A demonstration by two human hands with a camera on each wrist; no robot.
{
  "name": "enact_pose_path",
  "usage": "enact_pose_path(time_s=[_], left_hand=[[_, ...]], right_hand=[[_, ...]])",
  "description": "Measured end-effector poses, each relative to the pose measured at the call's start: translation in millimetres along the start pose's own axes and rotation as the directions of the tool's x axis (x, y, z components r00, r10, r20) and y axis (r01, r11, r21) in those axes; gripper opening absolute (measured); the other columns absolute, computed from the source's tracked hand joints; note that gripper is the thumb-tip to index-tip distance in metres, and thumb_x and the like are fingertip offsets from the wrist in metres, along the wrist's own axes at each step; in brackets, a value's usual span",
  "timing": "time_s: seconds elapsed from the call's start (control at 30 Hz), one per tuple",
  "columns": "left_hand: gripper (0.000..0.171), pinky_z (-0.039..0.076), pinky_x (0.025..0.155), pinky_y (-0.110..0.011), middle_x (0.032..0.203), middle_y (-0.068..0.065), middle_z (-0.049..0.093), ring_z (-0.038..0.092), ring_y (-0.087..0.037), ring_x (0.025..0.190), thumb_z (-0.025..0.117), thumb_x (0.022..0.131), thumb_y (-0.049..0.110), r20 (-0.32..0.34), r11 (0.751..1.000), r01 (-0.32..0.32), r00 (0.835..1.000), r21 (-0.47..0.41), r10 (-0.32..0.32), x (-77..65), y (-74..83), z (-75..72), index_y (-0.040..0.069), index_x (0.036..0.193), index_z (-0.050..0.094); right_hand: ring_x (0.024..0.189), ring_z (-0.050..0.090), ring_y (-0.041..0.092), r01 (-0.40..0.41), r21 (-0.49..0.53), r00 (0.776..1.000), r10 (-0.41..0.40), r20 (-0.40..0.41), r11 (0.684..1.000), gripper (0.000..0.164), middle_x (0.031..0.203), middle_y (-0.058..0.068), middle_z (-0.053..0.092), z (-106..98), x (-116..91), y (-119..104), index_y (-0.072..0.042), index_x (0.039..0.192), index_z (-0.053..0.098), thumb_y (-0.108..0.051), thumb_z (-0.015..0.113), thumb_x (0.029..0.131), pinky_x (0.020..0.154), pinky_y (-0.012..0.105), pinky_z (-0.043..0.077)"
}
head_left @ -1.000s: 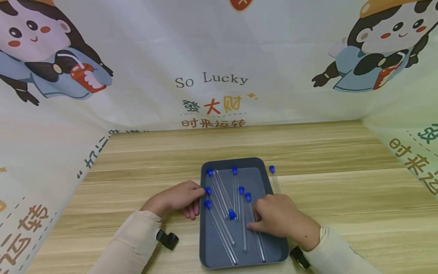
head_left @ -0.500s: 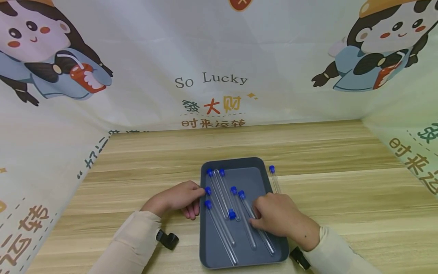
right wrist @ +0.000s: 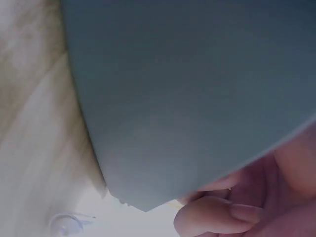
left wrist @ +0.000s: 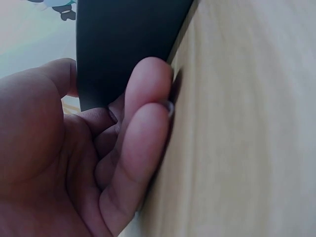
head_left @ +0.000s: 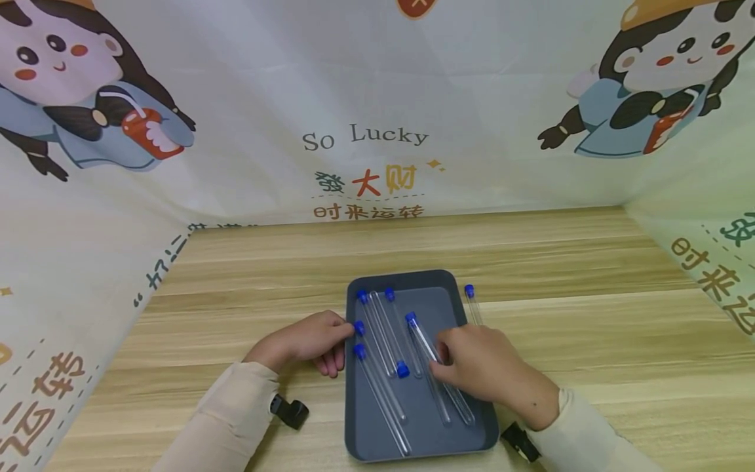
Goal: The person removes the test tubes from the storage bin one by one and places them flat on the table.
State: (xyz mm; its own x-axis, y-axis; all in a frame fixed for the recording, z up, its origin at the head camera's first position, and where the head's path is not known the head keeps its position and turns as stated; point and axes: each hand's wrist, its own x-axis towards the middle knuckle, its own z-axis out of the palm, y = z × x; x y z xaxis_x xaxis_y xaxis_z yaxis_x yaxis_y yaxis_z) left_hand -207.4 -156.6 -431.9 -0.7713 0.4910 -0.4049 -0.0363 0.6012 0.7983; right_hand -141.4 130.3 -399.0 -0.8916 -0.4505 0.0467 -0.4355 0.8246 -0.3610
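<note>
A dark grey tray (head_left: 425, 440) holds several clear test tubes (head_left: 377, 393) with blue caps. My left hand (head_left: 312, 341) grips the tray's left rim; in the left wrist view its thumb reaches over the grey wall while the fingers (left wrist: 143, 143) stay outside, near the table. Over the tray's right side, my right hand (head_left: 483, 360) pinches a blue-capped test tube (head_left: 423, 339) that slants between thumb and fingers. Another tube lies close under it, its cap hidden. The tray wall (right wrist: 187, 98) blocks most of the right wrist view; only curled fingers (right wrist: 212, 217) show.
One blue-capped tube (head_left: 470, 298) lies on the wooden table (head_left: 590, 314) just outside the tray's right rim, partly behind my right hand. Printed cloth walls (head_left: 501, 131) stand at the back and both sides.
The pinched tube's cap has moved up and left, and its tail has swung right. Neighbouring tubes have shifted and tilted. The right hand rose slightly; the left hand stays put.
</note>
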Motion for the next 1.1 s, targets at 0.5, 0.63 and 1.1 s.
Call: enact_pose_path(time_s=[0.5,0.63,1.1], left_hand=[[0.051,0.054,0.045,-0.026,0.056,-0.003,0.062,0.062,-0.011,0.046,0.039,0.104,0.026,0.000,1.000,0.000,1.000,0.007,0.000,0.3,-1.2,-0.2,-0.001,0.069,0.064],[0.051,0.054,0.045,-0.026,0.056,-0.003,0.062,0.062,-0.011,0.046,0.039,0.104,0.026,0.000,1.000,-0.004,1.000,0.008,0.004,-0.2,-1.3,-0.5,-0.001,0.069,0.064],[0.049,0.054,0.045,-0.027,0.057,-0.003,0.061,0.062,-0.012,0.046,0.039,0.104,0.026,-0.007,1.000,0.000,1.000,0.003,0.000,-0.8,0.4,0.2,0.000,0.070,0.064]], right_hand=[[0.051,0.050,-0.001,-0.034,0.080,0.984,0.047,-0.171,0.996,0.013,0.067,-0.008,0.064,-14,3,2,-0.014,0.083,0.063,-0.023,0.071,0.089,0.048,0.019,0.043],[0.051,0.049,0.000,-0.033,0.071,0.971,0.049,-0.233,0.997,0.013,0.066,-0.008,0.065,-17,4,4,-0.014,0.083,0.064,-0.024,0.071,0.088,0.048,0.019,0.042],[0.045,0.044,0.006,-0.105,0.057,0.945,0.117,-0.305,0.993,0.016,0.057,-0.006,0.055,-27,6,20,-0.013,0.080,0.061,-0.024,0.068,0.089,0.042,0.023,0.035]])
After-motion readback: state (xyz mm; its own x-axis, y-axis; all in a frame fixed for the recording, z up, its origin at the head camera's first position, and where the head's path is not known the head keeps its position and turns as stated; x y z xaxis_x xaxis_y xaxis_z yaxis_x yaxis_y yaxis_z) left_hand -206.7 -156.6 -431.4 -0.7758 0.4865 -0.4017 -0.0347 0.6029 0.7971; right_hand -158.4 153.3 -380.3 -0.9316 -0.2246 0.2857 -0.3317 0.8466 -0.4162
